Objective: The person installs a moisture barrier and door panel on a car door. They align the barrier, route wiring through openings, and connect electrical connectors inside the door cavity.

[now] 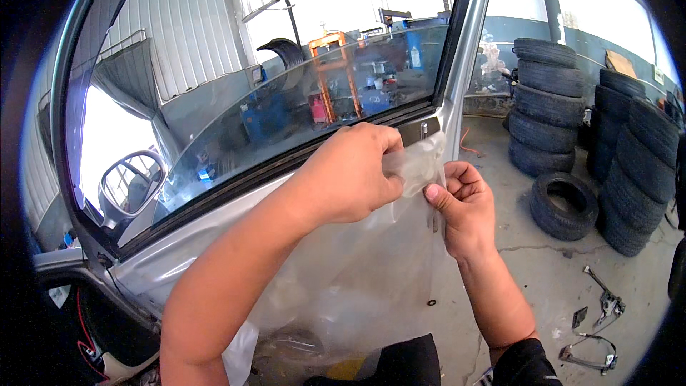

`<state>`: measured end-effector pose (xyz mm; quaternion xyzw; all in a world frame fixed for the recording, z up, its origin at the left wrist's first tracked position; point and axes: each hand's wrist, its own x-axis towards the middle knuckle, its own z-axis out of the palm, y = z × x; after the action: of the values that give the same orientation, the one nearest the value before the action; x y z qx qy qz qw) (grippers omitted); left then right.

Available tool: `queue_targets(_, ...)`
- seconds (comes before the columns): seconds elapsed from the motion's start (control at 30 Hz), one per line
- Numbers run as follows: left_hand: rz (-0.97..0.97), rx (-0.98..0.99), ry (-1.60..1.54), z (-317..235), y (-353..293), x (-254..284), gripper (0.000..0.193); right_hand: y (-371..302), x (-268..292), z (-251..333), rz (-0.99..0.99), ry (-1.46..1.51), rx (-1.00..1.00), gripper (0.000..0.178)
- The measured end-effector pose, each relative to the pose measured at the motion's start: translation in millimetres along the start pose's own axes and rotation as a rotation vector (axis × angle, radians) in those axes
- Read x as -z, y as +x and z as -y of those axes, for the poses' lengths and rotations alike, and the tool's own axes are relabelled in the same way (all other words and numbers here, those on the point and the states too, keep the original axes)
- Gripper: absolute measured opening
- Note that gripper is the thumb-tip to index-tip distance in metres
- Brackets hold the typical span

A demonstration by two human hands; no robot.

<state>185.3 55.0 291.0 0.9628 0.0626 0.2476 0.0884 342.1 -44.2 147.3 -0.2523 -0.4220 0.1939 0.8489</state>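
A translucent plastic sheet (357, 257) hangs over the inner side of a silver car door (171, 261). Its upper corner is gathered between my two hands. My left hand (350, 171) reaches across from the lower left, its fingers closed on the sheet just below the window sill. On the right, my right hand (468, 204) pinches the sheet's side edge between thumb and curled fingers. A small lock pin (424, 130) stands up at the rear end of the sill, just above the film. The partly lowered window glass (286, 111) slopes across the door frame.
Stacks of tyres (547, 104) stand at the right, with a single tyre (564, 205) lying in front. A window regulator with cable (604, 307) lies on the concrete floor at lower right. The side mirror (132, 180) shows at the left; an orange frame (332, 75) stands beyond the glass.
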Motion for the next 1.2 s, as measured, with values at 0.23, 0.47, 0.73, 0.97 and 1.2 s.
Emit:
queue_targets(0.23, -0.082, -0.046, 0.075, -7, 6, -3, 0.020, -3, 0, -8, 0.100, 0.330, -0.088, 0.039)
queue_targets(0.47, -0.028, -0.062, 0.102, -4, 7, 3, 0.020, -10, -4, -1, 0.180, 0.000, 0.063, 0.038)
queue_targets(0.73, -0.442, -0.181, 0.085, 27, 5, -7, 0.014, 45, 1, 1, -0.010, -0.493, 0.384, 0.033)
queue_targets(0.97, -0.500, -0.328, -0.073, 30, 5, -7, 0.016, 53, -4, 7, 0.127, -0.704, 0.210, 0.030)
queue_targets(1.2, -0.426, -0.302, -0.139, 45, 30, -27, 0.016, 43, -17, 27, 0.258, -0.931, 0.317, 0.029)
